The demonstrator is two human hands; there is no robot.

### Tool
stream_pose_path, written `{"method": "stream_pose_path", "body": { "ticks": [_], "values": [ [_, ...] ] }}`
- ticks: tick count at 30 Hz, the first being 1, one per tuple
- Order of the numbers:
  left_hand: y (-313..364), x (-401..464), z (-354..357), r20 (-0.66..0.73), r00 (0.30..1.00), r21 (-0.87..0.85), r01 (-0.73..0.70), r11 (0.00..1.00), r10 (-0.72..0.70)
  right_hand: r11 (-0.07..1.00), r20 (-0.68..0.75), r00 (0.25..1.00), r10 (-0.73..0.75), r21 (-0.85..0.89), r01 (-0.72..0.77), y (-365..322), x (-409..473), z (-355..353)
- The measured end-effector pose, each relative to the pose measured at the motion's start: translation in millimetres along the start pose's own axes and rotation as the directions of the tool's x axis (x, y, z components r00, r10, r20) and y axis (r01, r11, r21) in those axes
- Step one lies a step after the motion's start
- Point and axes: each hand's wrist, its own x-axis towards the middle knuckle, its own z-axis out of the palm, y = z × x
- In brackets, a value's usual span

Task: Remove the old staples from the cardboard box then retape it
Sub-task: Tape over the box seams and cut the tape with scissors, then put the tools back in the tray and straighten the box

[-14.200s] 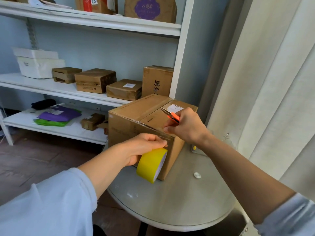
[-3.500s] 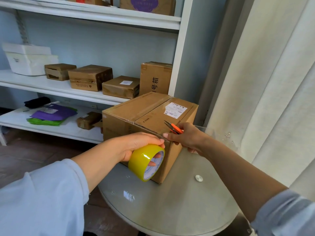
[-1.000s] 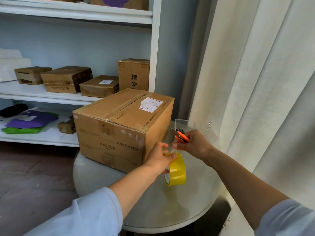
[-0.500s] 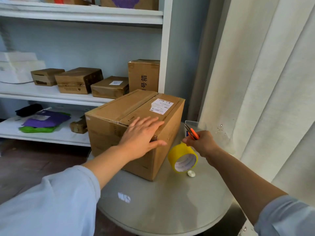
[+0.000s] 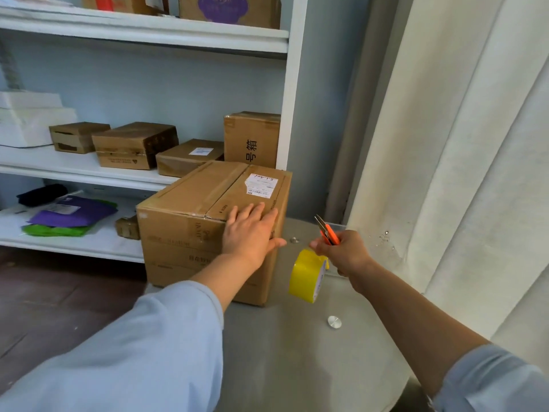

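Head view: a cardboard box [image 5: 190, 221] stands on a round grey table [image 5: 297, 352], toward its far left part, with a white shipping label [image 5: 260, 185] on its top flap. The box's lower near corner is hidden behind the left forearm. The left hand [image 5: 251, 236] lies flat over the box's near right top corner, fingers straight and spread on the top, thumb out past the edge; it holds nothing. Whether tape runs along the top seam is hard to make out, and no staples can be told at this size.

The right hand [image 5: 344, 252] is curled round an orange-handled cutting tool [image 5: 326, 231], scissors or snips, its metal tips pointing up and away; the handles are buried in the fist. Just below and touching that hand stands a roll of yellow tape [image 5: 306, 276] on its edge on the table, beside the box's right side; whether the fingers also grip it cannot be told.

A small metal disc [image 5: 334, 321] sits on the table nearer the person. White shelves [image 5: 89, 171] with smaller cartons stand behind, cut off at the left edge.
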Motion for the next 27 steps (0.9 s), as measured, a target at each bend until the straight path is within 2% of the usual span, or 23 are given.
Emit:
{"method": "stream_pose_path", "body": {
  "ticks": [3,4,6,7,8,9,10,11,12,14,16,18,19,23,27],
  "values": [
    [-4,2,-5,0.013,0.999,0.030,-0.036,0.999,0.035,1.000,-0.004,1.000,-0.012,-0.028,0.012,3,-1,-6],
    [-1,-2,-2,-0.065,0.993,0.022,-0.101,0.995,0.102,0.999,-0.002,1.000,-0.020,-0.046,0.020,4,0,-7],
    [16,-16,5,-0.307,0.912,-0.018,-0.292,0.956,0.272,0.996,0.010,1.000,-0.026,-0.083,0.026,6,0,-12],
    [28,-23,8,-0.378,0.870,-0.055,-0.362,0.931,0.316,0.995,0.019,1.000,-0.025,-0.094,0.027,7,0,-15],
    [38,-28,7,-0.361,0.881,-0.122,-0.370,0.921,0.306,0.995,0.035,0.999,-0.028,-0.098,0.032,7,0,-16],
    [48,-30,8,-0.277,0.929,-0.223,-0.310,0.924,0.244,0.995,0.050,0.998,-0.031,-0.091,0.035,7,0,-18],
    [55,-30,10,-0.123,0.979,-0.305,-0.192,0.933,0.162,0.996,0.066,0.997,-0.034,-0.081,0.039,7,-1,-20],
    [60,-28,14,0.060,0.993,-0.363,-0.076,0.929,0.105,0.997,0.076,0.996,-0.038,-0.069,0.043,7,-2,-22],
    [62,-25,19,0.210,0.975,-0.457,0.030,0.889,0.075,0.997,0.079,0.996,-0.042,-0.062,0.047,8,-2,-24],
    [66,-20,28,0.359,0.927,-0.707,0.193,0.681,0.109,0.997,0.081,0.996,-0.042,-0.064,0.048,12,-2,-28],
    [68,-20,35,0.414,0.897,-0.852,0.321,0.414,0.155,0.997,0.101,0.994,-0.044,-0.064,0.050,17,-4,-31],
    [71,-18,35,0.497,0.848,-0.861,0.456,0.227,0.184,0.997,0.125,0.992,-0.027,-0.069,0.036,21,-3,-34],
    [71,-16,35,0.535,0.824,-0.843,0.503,0.190,0.187,0.996,0.129,0.991,-0.021,-0.085,0.032,22,-4,-35],
    [74,-10,40,0.592,0.791,-0.805,0.567,0.177,0.159,0.970,0.112,0.991,-0.075,-0.223,0.098,22,5,-43],
    [85,3,34,0.579,0.811,-0.815,0.575,0.064,0.087,0.982,-0.143,0.984,-0.102,-0.172,0.077,24,26,-44]
  ]
}}
